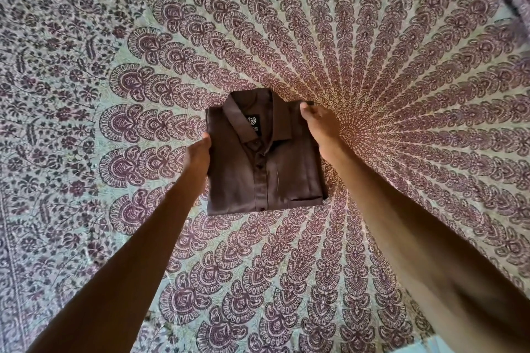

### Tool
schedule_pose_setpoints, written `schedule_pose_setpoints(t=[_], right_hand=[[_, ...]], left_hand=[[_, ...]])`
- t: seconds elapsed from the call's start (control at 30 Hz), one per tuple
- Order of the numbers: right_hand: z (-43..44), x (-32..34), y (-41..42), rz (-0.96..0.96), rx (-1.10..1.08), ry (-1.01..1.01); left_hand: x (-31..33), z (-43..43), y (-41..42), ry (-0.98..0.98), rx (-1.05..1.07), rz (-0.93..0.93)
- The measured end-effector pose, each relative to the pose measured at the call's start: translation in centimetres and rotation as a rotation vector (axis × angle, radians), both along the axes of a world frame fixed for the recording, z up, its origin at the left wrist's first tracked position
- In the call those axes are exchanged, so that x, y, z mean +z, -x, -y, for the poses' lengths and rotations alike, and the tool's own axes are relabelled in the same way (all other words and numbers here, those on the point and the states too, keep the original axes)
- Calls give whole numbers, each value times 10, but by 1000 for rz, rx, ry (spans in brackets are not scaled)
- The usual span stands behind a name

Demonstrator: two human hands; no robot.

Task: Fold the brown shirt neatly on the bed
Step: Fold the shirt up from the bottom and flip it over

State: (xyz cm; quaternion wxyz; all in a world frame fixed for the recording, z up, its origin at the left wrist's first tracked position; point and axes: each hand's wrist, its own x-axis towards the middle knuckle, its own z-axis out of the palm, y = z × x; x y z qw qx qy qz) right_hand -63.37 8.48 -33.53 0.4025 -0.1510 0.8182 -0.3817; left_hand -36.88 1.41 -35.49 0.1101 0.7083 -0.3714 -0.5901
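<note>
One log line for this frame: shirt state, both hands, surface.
brown shirt: folded rectangle, collar up, buttoned | left hand: gripping left edge | right hand: gripping upper right edge | surface: patterned bedspread

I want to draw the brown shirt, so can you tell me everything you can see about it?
The brown shirt is dark brown smooth cloth, folded into a neat rectangle. It lies flat on the patterned bedspread, collar away from the person. You can see the collar with a black label inside, a line of dark buttons down the front and a chest pocket. The left hand touches its left edge, and the right hand grips its upper right corner.
</note>
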Motion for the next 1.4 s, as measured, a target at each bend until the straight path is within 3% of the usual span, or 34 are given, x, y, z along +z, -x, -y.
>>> schedule_pose_setpoints(t=[0.2,0.4,0.47,0.6,0.7,0.97,1.1,1.2,1.4], right_hand=[[14,-9,9,-126,83,-131],[16,-7,9,-436,254,-292],[14,-5,7,-531,264,-243],[12,0,16,-463,387,7],[13,-1,26,-410,420,-38],[18,-4,30,-461,442,-146],[13,-1,19,-544,310,-150],[-5,1,10,-475,199,-158],[-67,-7,-10,-398,333,-235]], left_hand=[[-18,30,5,122,-27,74],[13,31,24,184,-71,257],[19,30,31,217,-123,335],[25,33,36,414,-177,277],[26,41,35,475,-311,242],[26,58,43,361,-268,316],[24,53,43,386,-230,314],[28,39,41,402,-100,262],[15,-5,9,212,-186,329]])
